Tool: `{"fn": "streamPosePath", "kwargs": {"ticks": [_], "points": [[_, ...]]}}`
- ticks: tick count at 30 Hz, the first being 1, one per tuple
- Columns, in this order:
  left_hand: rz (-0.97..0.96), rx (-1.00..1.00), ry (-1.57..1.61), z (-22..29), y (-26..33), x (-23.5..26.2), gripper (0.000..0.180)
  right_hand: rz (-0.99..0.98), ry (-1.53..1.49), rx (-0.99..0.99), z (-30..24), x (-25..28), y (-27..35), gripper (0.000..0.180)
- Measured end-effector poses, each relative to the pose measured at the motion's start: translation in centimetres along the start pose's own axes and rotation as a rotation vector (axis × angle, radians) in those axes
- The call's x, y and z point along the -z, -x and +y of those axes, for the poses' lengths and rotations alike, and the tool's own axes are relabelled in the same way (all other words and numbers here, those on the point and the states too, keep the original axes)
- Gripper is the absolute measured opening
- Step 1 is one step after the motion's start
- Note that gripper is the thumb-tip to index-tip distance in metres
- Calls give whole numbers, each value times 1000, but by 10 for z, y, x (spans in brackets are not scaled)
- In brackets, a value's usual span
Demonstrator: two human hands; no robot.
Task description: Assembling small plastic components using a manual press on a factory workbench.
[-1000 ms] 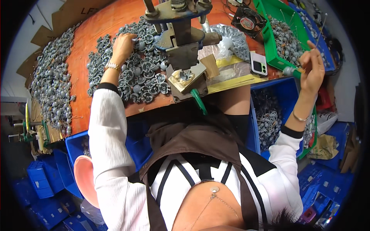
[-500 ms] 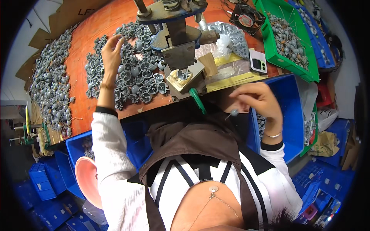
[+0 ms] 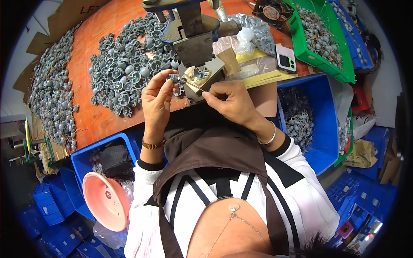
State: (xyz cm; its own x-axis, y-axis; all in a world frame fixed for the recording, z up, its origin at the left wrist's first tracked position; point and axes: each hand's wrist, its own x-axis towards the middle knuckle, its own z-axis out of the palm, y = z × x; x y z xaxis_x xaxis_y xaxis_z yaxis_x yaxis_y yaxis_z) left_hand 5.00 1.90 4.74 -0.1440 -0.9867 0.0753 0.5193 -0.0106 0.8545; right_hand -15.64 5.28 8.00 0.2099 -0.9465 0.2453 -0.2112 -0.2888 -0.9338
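Left hand pinches a small grey round part; right hand pinches a thin wire touching it, near the press.

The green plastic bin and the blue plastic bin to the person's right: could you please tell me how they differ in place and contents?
The green plastic bin sits up on the orange table, while the blue plastic bin stands lower, beside the person's right arm. The green bin is heaped nearly to its rim with small grey parts; the blue bin's pile lies deeper, leaving much of its wall bare. Both are open-topped and hold grey parts with thin wires.
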Motion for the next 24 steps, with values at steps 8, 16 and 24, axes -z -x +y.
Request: {"fn": "streamPosePath", "kwargs": {"ticks": [8,16,24], "points": [[0,96,115,1,4,-11,28,-35,-60,69,1,-2,1,23],[-308,-410,-820,5,15,-39,20,-194,-512,-513,8,9,-1,27],[351,-415,-475,3,17,-29,26,266,-341,-156,44,11,-7,10]]}}
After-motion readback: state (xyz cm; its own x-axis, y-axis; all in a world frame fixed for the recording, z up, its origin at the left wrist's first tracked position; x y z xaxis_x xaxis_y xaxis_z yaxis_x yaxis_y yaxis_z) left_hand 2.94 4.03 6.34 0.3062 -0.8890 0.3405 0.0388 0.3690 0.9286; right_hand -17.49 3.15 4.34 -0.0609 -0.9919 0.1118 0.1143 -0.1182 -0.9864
